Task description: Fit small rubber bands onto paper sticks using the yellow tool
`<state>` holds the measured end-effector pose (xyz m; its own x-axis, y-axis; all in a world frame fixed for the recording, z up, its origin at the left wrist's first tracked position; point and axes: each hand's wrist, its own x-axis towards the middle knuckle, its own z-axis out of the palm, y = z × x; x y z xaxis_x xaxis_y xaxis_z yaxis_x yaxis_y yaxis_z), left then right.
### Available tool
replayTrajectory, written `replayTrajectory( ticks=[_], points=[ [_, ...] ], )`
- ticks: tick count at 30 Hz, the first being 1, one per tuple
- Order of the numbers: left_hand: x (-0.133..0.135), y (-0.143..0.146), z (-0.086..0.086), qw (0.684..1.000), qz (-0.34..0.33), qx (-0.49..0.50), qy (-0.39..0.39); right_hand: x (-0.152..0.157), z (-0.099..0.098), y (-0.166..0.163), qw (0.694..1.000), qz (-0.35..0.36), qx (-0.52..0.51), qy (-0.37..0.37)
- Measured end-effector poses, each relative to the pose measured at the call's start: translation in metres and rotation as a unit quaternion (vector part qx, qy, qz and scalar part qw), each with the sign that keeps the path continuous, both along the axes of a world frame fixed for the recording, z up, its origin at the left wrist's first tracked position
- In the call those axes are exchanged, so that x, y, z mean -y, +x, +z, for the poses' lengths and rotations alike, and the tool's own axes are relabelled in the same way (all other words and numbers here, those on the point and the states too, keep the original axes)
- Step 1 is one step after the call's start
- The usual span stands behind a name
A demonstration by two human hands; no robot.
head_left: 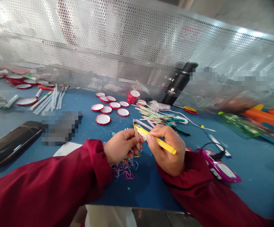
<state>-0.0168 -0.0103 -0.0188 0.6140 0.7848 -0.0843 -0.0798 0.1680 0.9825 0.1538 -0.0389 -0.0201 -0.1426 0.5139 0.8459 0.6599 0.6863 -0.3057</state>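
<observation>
Between the fingers of my left hand [121, 145] stands a thin flat wooden stick [135, 126], dark near its top. My right hand [169, 149] grips a slim yellow pen-shaped tool [164, 145]; its front end meets or nearly meets the upper part of the stick. Whether that tip is a nib or a blade is too small to tell. A pile of colourful small rubber bands [126, 167] lies under my left hand. Just beyond my hands are loose wooden sticks [148, 112] and green-handled pliers [178, 127].
Red-rimmed round lids [103, 119] lie behind my hands, with glue sticks [45, 102] to the left. A black case [14, 142] sits at left. A black bottle [178, 85] leans against the perforated metal panel [118, 41]. At right are a purple device [222, 167] and a green plastic bottle [240, 124].
</observation>
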Motion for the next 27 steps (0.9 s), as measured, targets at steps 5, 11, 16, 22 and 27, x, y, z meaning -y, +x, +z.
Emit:
replayTrajectory(
  ticks=[5,11,16,22,27],
  points=[
    [0.0,0.0001,0.0002,1.0,-0.001,-0.001,0.002,0.0003,0.0003,-0.0003,1.0,-0.004,-0.007,0.002],
    [0.0007,0.0009,0.0005,1.0,0.005,-0.001,-0.004,0.0001,0.0,0.0008,1.0,-0.008,-0.004,0.005],
    [0.0002,0.0007,0.0004,1.0,0.006,0.005,-0.011,0.0002,0.0001,0.0008,1.0,-0.008,-0.006,0.004],
    [0.0002,0.0011,0.0024,1.0,0.013,0.001,-0.017,0.0007,-0.0004,0.0003,1.0,-0.003,-0.019,0.001],
    [0.0011,0.0015,0.0038,1.0,0.013,-0.003,-0.017,0.0004,-0.0004,0.0004,1.0,0.012,-0.01,-0.003]
  ],
)
